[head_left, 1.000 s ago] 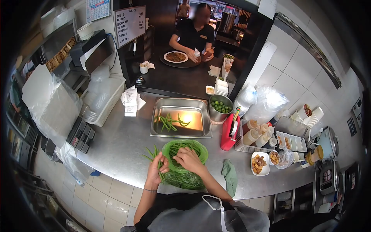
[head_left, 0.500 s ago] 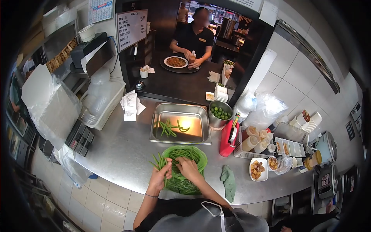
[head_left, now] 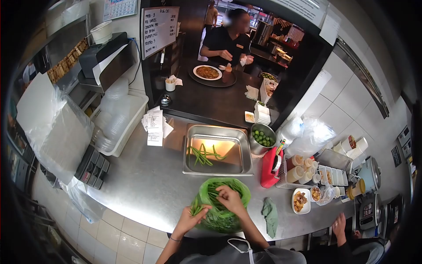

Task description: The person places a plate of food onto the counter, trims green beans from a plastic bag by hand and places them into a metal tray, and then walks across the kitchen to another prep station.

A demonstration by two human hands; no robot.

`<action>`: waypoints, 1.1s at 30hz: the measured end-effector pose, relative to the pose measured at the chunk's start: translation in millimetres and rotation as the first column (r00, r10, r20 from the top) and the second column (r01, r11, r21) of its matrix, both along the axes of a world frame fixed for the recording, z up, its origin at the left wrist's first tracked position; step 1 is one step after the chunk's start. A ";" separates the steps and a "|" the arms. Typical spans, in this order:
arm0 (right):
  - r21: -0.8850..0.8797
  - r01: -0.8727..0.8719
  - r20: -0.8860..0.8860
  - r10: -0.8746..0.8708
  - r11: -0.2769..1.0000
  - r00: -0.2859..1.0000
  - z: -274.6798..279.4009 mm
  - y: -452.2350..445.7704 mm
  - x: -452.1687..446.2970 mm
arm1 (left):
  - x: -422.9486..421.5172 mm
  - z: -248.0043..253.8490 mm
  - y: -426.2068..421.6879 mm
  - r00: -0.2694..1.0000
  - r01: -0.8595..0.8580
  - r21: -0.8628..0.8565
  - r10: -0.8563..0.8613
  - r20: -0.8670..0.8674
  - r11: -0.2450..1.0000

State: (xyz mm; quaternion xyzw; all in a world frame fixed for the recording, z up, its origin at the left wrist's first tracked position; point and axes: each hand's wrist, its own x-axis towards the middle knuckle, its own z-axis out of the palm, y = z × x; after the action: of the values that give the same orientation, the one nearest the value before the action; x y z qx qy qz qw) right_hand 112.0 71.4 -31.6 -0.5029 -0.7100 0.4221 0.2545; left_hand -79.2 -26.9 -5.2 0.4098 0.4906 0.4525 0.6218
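Held green beans [head_left: 196,207] in left hand [head_left: 189,219], at left side of open green bag [head_left: 223,223]. Had right hand [head_left: 231,200] at bag's mouth, over more beans [head_left: 212,190]. Saw metal pan [head_left: 237,161] beyond on tabletop [head_left: 132,185], holding loose beans [head_left: 202,155]. Noted pot [head_left: 262,150] of green fruit [head_left: 263,138] beside pan, cloth [head_left: 270,217] right of bag.

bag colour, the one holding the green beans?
The bag is see-through green; head view.

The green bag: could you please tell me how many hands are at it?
2: the left hand holds beans at one side of the green bag; the right hand is over its opening.
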 end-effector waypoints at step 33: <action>-0.375 -0.136 -0.411 -0.033 0.917 0.911 35.0 -11.3 -15.3 | -44.2 -0.4 52.1 0.905 -0.399 0.101 0.373 0.204 0.912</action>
State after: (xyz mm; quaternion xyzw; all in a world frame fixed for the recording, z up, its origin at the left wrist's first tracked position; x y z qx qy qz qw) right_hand 96.7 60.0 3.4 -0.4249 -0.5543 0.6590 0.2790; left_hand -123.4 25.2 -5.7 0.3043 0.4708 0.6352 0.5313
